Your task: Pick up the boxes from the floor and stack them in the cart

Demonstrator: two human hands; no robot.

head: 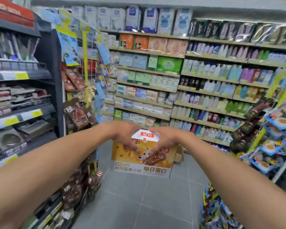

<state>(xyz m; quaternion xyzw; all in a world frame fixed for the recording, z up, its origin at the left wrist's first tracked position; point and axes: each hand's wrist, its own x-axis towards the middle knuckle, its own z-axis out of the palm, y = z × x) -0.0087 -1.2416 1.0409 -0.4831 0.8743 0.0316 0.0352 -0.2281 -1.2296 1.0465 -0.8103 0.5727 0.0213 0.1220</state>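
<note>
Yellow box [142, 156] lifted by its white handle [145, 135]; no cart in view

Cardboard and brightly printed, the box hangs in mid-aisle above the grey tiled floor [147, 195], and its lower edge looks clear of the tiles; the left hand [125, 136] grips the left end of the handle with fingers curled round it, and the right hand [166, 140] grips the right end in the same way, both arms stretched forward; just behind the box's right edge a plain brown carton [179, 154] sits on the floor at the foot of the far shelves [144, 113], possibly another one to collect; judging by this, the pick-up of this box is done, while carrying it to the cart and stacking it there are still to do; how many boxes are already stacked cannot be told
</note>
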